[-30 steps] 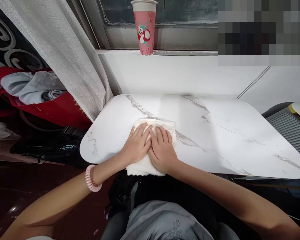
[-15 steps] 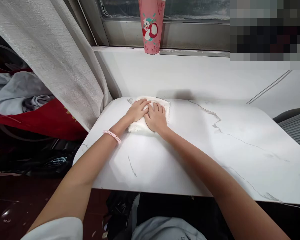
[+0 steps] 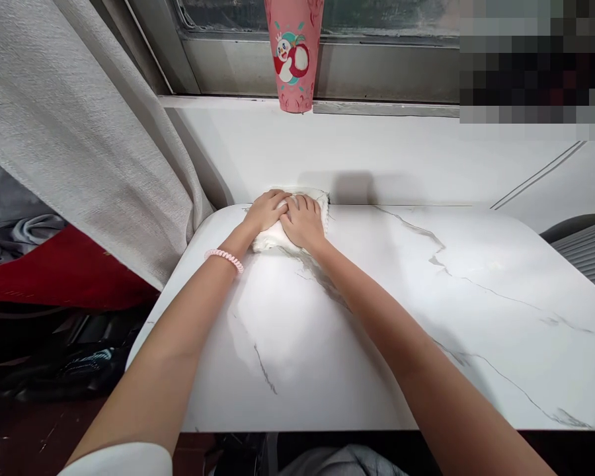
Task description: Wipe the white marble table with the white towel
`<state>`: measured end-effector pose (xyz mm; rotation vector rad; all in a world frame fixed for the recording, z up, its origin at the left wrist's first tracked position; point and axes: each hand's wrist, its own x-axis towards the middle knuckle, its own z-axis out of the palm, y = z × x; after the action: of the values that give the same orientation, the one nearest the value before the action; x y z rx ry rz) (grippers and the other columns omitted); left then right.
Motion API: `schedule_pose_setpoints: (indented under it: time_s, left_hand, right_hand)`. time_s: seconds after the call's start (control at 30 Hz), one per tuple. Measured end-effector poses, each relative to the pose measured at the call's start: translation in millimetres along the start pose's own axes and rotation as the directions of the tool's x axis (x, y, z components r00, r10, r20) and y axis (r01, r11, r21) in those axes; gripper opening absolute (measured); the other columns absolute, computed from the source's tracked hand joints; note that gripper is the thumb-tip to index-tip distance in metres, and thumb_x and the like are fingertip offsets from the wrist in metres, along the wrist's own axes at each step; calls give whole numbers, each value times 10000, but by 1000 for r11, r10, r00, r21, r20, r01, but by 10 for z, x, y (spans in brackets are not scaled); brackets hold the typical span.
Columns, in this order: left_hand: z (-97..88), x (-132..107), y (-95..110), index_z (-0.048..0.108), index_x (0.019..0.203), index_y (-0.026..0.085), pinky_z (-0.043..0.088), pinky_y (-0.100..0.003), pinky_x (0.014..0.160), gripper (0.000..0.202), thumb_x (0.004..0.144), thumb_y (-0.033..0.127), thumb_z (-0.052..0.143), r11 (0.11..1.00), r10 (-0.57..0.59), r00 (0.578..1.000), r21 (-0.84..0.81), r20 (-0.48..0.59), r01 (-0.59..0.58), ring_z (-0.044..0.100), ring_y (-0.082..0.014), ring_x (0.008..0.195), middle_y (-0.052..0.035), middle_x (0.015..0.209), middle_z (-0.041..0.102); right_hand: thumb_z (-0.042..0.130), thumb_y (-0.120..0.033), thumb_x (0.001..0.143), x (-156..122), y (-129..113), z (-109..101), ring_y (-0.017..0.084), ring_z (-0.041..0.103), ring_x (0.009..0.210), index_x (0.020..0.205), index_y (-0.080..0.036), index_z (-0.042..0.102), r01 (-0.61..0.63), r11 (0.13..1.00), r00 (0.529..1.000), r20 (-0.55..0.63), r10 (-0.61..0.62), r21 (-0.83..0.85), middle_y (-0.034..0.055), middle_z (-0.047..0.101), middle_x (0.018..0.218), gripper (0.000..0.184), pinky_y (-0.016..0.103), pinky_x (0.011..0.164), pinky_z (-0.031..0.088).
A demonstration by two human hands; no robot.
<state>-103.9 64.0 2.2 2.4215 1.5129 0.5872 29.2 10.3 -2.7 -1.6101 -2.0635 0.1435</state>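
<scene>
A white cloth [image 3: 277, 238] lies folded on the white marble-patterned table [image 3: 297, 344], at its far edge against the wall. My left hand [image 3: 266, 210], with a pink coiled band [image 3: 224, 259] on the wrist, rests flat on the cloth's left part, fingers extended. Beside it my right hand [image 3: 303, 219] presses on the cloth's right part, palm down, fingers stretched toward the wall. The two hands touch or nearly touch at the thumb and fingers. Part of the cloth is hidden beneath them.
A pink cup [image 3: 296, 66] with a cartoon print stands on the window ledge above the table. A pale curtain [image 3: 114, 152] hangs at the left, partly over a red bag [image 3: 69, 271] holding fabric. A grey ribbed object [image 3: 588, 254] is beyond the table's right end.
Both hands and the cloth have moved away from me to the table's far edge, against the wall. The view has shifted slightly.
</scene>
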Motion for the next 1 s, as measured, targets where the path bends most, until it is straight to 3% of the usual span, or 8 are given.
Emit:
schedule_pose_setpoints:
  time_s: [0.17, 0.3, 0.4, 0.53, 0.77, 0.87, 1.0]
  left_hand:
    - [1, -155, 57, 528, 1351, 208, 305, -411, 1148, 480, 918, 331, 360, 1000, 4, 1000, 30, -31, -3, 436, -235, 1335, -69, 1431, 509]
    - [-59, -440, 145, 517, 1356, 194, 281, -415, 1159, 475, 928, 323, 356, 998, 15, 1000, 58, -14, -15, 418, -233, 1351, -85, 1442, 492]
    - [-133, -809, 204, 503, 1360, 183, 265, -420, 1166, 474, 940, 332, 341, 996, 4, 1000, 84, -15, -3, 400, -233, 1363, -101, 1444, 480]
    - [-253, -1492, 280, 477, 1364, 218, 262, -468, 1163, 470, 961, 378, 298, 995, -18, 999, 94, -46, 22, 386, -245, 1370, -95, 1454, 460]
    - [-451, -2628, 453, 403, 1423, 265, 241, -505, 1168, 497, 976, 400, 232, 977, -139, 988, 151, -74, 149, 357, -264, 1397, -98, 1487, 418]
    - [-502, -2873, 513, 394, 1429, 287, 265, -495, 1162, 494, 977, 402, 232, 963, -188, 978, 179, -89, 201, 375, -264, 1389, -86, 1492, 418]
    - [-528, -2924, 524, 413, 1427, 250, 291, -476, 1156, 511, 964, 379, 239, 950, -205, 975, 223, -80, 218, 385, -274, 1382, -93, 1484, 431]
  right_hand:
    - [373, -247, 949, -127, -58, -16, 289, 272, 1417, 1413, -111, 448, -18, 1000, 999, 31, 18, -12, 155, 401, 1491, 488, 460, 1180, 148]
    - [381, -265, 955, -364, -197, -35, 302, 257, 1429, 1435, -96, 423, -26, 999, 999, 31, 26, -19, 173, 376, 1510, 510, 484, 1180, 148]
    - [401, -284, 957, -648, -352, -62, 309, 265, 1426, 1433, -93, 428, 30, 1000, 999, 32, -30, -9, 186, 377, 1509, 513, 501, 1175, 159]
    - [394, -313, 964, -1134, -629, -130, 324, 254, 1434, 1438, -80, 415, 153, 988, 986, 58, -154, 25, 199, 366, 1515, 529, 528, 1170, 176]
    - [405, -337, 964, -1840, -1102, -289, 368, 211, 1454, 1449, -10, 374, 328, 929, 924, 145, -353, 174, 270, 309, 1527, 586, 559, 1189, 153]
    - [393, -332, 967, -1965, -1199, -338, 389, 188, 1459, 1457, 6, 358, 369, 902, 892, 188, -411, 223, 286, 275, 1537, 596, 576, 1189, 154]
    - [371, -330, 976, -1981, -1228, -371, 396, 158, 1466, 1467, 19, 337, 376, 890, 870, 232, -435, 256, 288, 232, 1553, 603, 589, 1189, 158]
